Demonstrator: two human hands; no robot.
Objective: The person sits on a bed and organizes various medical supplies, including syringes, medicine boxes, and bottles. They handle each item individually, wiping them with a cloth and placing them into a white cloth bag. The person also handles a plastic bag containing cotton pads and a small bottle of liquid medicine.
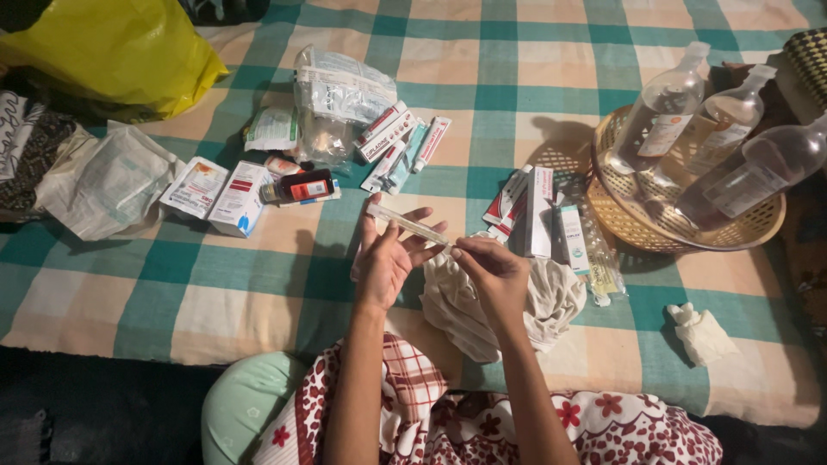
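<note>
Clear plastic, a slim syringe (407, 223) is held above the checked bedsheet (258, 284): one end is pinched by the right hand (491, 271), while the left hand (383, 258), fingers spread, supports it beside a white cloth (551, 301).

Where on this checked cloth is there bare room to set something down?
Bare: the near-left checked cloth below the white medicine boxes, and the far middle above the woven basket. Crowded: around the left hand, right hand and clear tube.
</note>
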